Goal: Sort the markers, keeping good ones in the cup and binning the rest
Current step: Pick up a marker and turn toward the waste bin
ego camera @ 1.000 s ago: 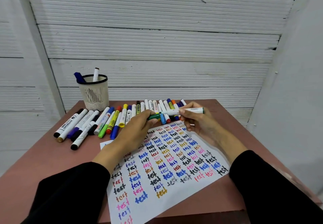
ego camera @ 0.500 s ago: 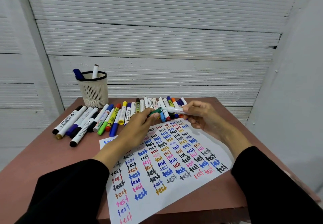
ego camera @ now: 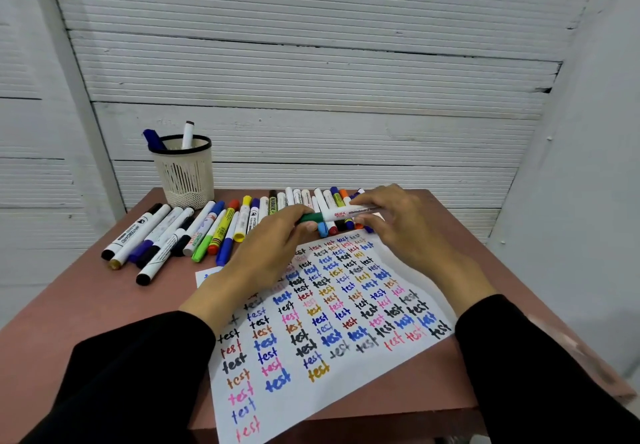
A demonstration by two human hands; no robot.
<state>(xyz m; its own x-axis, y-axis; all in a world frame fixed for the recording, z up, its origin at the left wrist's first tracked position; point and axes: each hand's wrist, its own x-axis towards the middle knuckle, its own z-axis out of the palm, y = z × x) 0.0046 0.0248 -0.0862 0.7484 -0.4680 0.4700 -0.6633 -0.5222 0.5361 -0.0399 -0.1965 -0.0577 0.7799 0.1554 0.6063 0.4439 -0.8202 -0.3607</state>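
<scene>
markers (ego camera: 221, 229), assorted colours, are laid in a loose row on the reddish-brown table (ego camera: 86, 305), along the far edge of the test sheet (ego camera: 332, 322); the row is fanned out to the left of the sheet's far corner and is continued behind both hands. one white marker with a green cap (ego camera: 341, 215) is held level just above the sheet's far edge, lettering in red seen on its barrel. the green cap end is gripped by the left hand (ego camera: 273, 246), fingers curled round it; the white barrel is pinched by the right hand (ego camera: 398, 225), fingers bent over it from above and kept together. whether the cap is seated or drawn off cannot be told. the test sheet, white paper, is covered in rows of the word "test" in black, blue, red, pink and ochre, and is lain askew on the table with its near corner past the table's front edge. a white mesh cup (ego camera: 185, 175) with a black rim is stood well beyond the sheet's far left corner, at the table's back edge; a blue-capped marker (ego camera: 154, 138) and a white marker (ego camera: 188, 134) are kept upright in it. black sleeves (ego camera: 138, 374) are seen at either side of the sheet's near half. a white ribbed wall (ego camera: 311, 80) is set behind the table.
</scene>
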